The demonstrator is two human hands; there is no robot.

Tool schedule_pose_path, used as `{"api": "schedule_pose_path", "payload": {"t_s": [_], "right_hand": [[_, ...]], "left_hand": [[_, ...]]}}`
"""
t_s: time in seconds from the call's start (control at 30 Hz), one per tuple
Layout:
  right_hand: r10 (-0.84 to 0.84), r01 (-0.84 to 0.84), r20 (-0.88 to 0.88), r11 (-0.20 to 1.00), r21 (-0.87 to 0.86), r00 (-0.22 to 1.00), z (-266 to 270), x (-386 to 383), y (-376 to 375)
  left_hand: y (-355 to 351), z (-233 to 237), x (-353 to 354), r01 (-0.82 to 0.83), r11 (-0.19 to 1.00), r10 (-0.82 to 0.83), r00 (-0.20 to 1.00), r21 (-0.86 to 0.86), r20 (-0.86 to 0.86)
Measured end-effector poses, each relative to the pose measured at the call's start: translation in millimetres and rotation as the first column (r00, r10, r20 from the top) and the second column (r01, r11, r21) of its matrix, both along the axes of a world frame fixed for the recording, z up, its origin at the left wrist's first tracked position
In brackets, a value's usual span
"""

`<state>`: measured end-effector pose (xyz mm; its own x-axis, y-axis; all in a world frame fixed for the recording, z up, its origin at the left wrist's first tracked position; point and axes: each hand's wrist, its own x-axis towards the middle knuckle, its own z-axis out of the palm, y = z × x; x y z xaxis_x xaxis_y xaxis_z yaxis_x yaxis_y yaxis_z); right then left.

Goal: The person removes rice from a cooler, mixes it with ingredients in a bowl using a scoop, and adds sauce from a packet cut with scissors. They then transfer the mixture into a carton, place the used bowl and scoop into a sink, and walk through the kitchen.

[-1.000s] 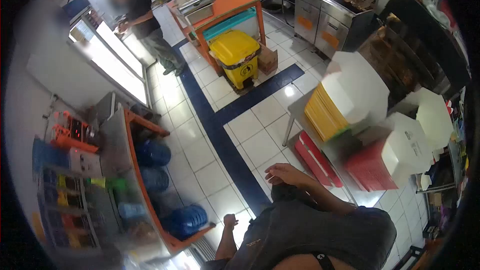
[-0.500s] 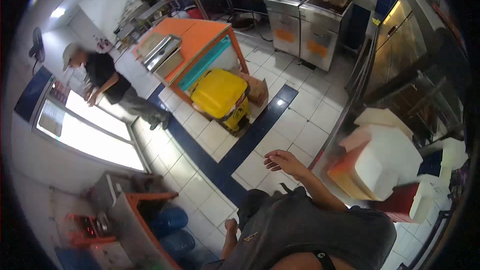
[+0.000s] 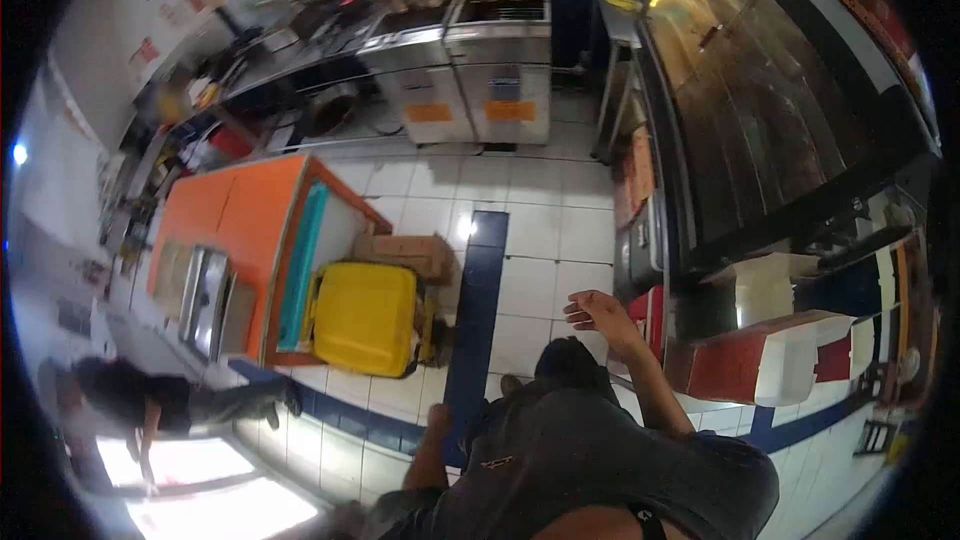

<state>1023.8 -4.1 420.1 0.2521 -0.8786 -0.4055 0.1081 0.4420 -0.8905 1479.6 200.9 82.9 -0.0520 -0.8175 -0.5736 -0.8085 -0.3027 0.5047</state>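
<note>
Glass and dark steel are forming the cabinet (image 3: 760, 110), which is standing well to the right of the yellow bin (image 3: 365, 318). The orange table (image 3: 240, 215) is standing to the left of the bin and touching it, probably so that waste is going straight from the table into the bin. The fryers (image 3: 480, 70) are standing far behind the bin, against the wall. Another person (image 3: 150, 402) is leaning at a bright window, left of the bin and nearer to the camera.

The red and white boxes (image 3: 750, 368) are lying stacked on a counter right of the bin, below the cabinet, it seems so that they are close to hand there. A carton (image 3: 405, 252) is sitting on the floor (image 3: 540, 230) just behind the bin.

The right hand (image 3: 600, 312) is hovering between the bin and the boxes. It is holding nothing, and its fingers (image 3: 578, 318) are loosely spread and pointing toward the bin. The boxes are lying near, behind the wrist and away from the fingertips, not touching them.

The left hand (image 3: 438, 413) is hanging low, just in front of the bin. I cannot tell how its fingers are standing.
</note>
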Motion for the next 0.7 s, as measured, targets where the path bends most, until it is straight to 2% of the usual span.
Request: {"api": "schedule_pose_path", "payload": {"t_s": [0.03,0.1,0.13,0.17,0.2,0.23,0.27,0.3,0.33,0.37,0.4,0.43,0.47,0.5,0.53,0.57,0.6,0.63,0.7], "right_hand": [[-0.036,0.036,-0.013,0.999,0.008,0.999,-3,-5,-8],[-0.212,0.216,-0.067,0.974,0.062,0.975,-15,-18,-26],[-0.299,0.304,-0.073,0.949,0.079,0.951,-25,-24,-36],[-0.319,0.325,-0.077,0.943,0.074,0.944,-38,-33,-48],[-0.354,0.360,-0.075,0.927,0.101,0.932,-57,-43,-63],[-0.383,0.390,-0.076,0.911,0.136,0.921,-68,-51,-78],[-0.435,0.441,-0.073,0.884,0.154,0.898,-71,-54,-97],[-0.438,0.444,-0.076,0.884,0.146,0.896,-81,-61,-130],[-0.422,0.425,-0.053,0.890,0.163,0.905,-98,-68,-167],[-0.405,0.403,-0.033,0.894,0.195,0.914,-107,-75,-190],[-0.383,0.378,0.008,0.914,0.145,0.924,-92,-78,-222],[-0.377,0.380,-0.045,0.915,0.140,0.925,-79,-77,-263],[-0.371,0.382,-0.096,0.914,0.140,0.923,-69,-75,-303],[-0.373,0.379,-0.068,0.914,0.143,0.925,-67,-79,-348],[-0.375,0.378,-0.047,0.914,0.149,0.926,-65,-83,-387],[-0.395,0.395,-0.017,0.917,0.063,0.919,-49,-83,-417],[-0.386,0.386,0.009,0.922,-0.034,0.922,-31,-82,-446],[-0.388,0.388,0.007,0.920,-0.044,0.921,-25,-89,-481],[-0.466,0.473,0.127,0.880,-0.033,0.876,-16,-96,-550]], "left_hand": [[-39,1,19,-0.206,0.977,0.214,0.953,0.060,-0.215],[-128,6,39,-0.387,0.908,0.412,0.896,0.162,-0.165],[-166,-2,47,-0.404,0.914,0.384,0.829,0.039,-0.407],[-202,-12,57,-0.446,0.892,0.310,0.719,-0.071,-0.622],[-241,-11,46,-0.213,0.962,0.154,0.940,-0.170,-0.303],[-284,3,29,0.127,0.973,-0.097,0.982,-0.191,0.160],[-328,22,9,0.391,0.914,-0.293,0.821,-0.110,0.490],[-350,36,-6,0.393,0.912,-0.292,0.823,-0.118,0.487],[-376,50,-20,-0.233,0.969,0.224,0.968,-0.077,-0.113],[-390,60,-32,-0.650,0.691,0.696,0.478,0.316,-0.536],[-404,54,-42,-0.671,0.656,0.711,0.398,0.345,-0.580],[-423,49,-50,-0.681,0.642,0.724,0.390,0.351,-0.569],[-439,48,-57,-0.685,0.646,0.731,0.427,0.337,-0.533],[-451,42,-61,-0.681,0.658,0.730,0.475,0.321,-0.491],[-462,33,-63,-0.662,0.688,0.715,0.545,0.298,-0.438],[-470,20,-62,-0.617,0.745,0.664,0.654,0.253,-0.362],[-478,7,-59,-0.510,0.839,0.543,0.803,0.188,-0.246],[-485,-6,-55,-0.367,0.919,0.384,0.916,0.145,-0.114],[-500,-24,-50,-0.108,0.981,0.097,0.992,0.159,0.077]]}}
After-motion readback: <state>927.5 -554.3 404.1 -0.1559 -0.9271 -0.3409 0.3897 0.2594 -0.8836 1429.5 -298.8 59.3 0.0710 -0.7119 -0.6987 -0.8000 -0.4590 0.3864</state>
